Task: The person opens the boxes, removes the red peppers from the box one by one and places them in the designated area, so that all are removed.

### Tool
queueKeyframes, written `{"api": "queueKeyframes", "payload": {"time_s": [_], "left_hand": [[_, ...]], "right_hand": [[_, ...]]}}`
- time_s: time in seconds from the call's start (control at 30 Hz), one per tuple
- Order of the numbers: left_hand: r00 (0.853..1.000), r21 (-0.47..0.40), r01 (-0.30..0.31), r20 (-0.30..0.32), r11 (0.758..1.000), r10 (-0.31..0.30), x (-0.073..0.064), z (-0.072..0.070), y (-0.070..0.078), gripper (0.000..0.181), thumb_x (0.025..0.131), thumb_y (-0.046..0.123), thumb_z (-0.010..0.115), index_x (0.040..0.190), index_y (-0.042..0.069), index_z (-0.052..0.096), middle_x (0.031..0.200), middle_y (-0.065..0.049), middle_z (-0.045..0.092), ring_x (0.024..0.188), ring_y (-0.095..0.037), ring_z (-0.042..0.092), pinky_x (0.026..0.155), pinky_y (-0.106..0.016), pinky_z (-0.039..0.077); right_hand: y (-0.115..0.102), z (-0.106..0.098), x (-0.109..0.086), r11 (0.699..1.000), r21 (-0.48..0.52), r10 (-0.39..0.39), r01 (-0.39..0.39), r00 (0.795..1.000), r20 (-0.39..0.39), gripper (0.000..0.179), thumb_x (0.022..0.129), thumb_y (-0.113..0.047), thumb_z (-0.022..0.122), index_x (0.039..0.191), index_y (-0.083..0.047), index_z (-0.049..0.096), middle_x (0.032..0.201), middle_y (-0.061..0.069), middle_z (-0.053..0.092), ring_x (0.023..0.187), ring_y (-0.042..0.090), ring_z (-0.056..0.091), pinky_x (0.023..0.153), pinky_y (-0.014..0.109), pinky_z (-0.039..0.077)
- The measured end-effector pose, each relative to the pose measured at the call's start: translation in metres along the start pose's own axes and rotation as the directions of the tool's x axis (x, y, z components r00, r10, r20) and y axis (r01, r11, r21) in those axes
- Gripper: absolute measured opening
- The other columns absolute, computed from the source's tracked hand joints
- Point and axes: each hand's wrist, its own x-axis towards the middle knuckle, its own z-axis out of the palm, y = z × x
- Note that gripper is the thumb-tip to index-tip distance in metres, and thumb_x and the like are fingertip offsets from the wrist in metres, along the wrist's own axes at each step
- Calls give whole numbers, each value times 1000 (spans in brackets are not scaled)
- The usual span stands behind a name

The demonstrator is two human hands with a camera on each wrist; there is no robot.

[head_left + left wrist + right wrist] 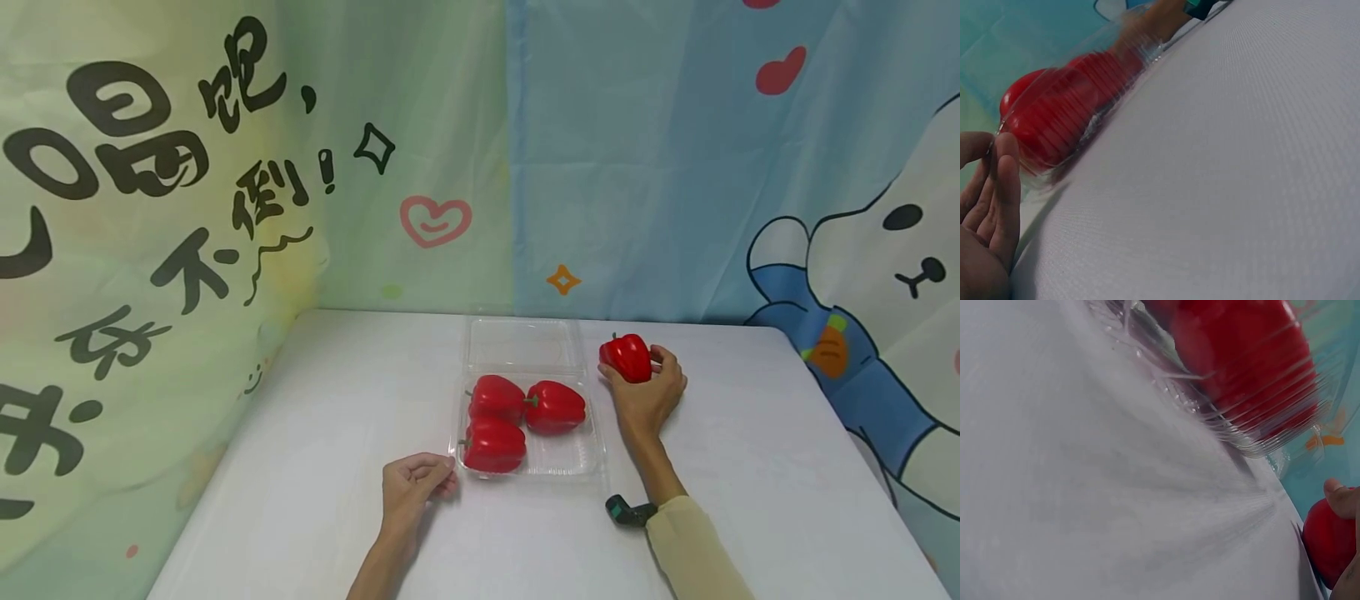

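A clear plastic clamshell box (558,457) lies with its lid (521,343) folded back. Inside it sit three red bell peppers (495,446), two along the left and one at the upper right. My left hand (418,487) pinches the box's left rim near the front corner; the left wrist view shows thumb and fingertips (1007,147) meeting on that edge. To the right of the box, my right hand (651,392) grips another red bell pepper (624,357) between thumb and fingers. In the right wrist view this pepper (1329,540) is partly cut off by the frame.
The white table (315,400) reaches back to a printed curtain (600,167) with black lettering, hearts and a cartoon animal. A small black device (628,512) is worn at the right wrist, beside a pale yellow sleeve (693,546).
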Motion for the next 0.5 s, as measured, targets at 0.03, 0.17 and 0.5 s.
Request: {"api": "queueKeyframes", "payload": {"time_s": [0.03, 0.17, 0.5], "left_hand": [[1000, 1, 1, -1, 1000, -1, 0, 0, 0, 21, 94, 10, 82, 102, -9, 78, 86, -17, 82, 69, -15, 77, 68, -24, 67], [1000, 8, 0, 0, 1000, 0, 0, 0, -1, 21, 94, 10, 82, 102, -9, 78, 86, -17, 82, 70, -15, 77, 68, -24, 67], [1000, 11, -12, 5, 1000, 12, -1, 0, 2, 21, 93, 10, 82, 101, -8, 78, 89, -21, 82, 70, -16, 78, 68, -25, 67]], "right_hand": [[0, -1, 0, 1000, -2, -1, 1, 1000, -2, 86, 85, -21, 94, 158, -12, 47, 161, 12, 53, 149, 31, 47, 116, 64, 55], [-6, -5, -1, 1000, -9, 0, 0, 1000, -13, 85, 86, -21, 93, 158, -14, 48, 160, 10, 54, 147, 29, 48, 115, 62, 57], [-20, -18, 1, 1000, -8, -26, 26, 999, -38, 79, 87, -24, 92, 154, -12, 52, 156, 12, 58, 142, 30, 52, 116, 61, 55]]}}
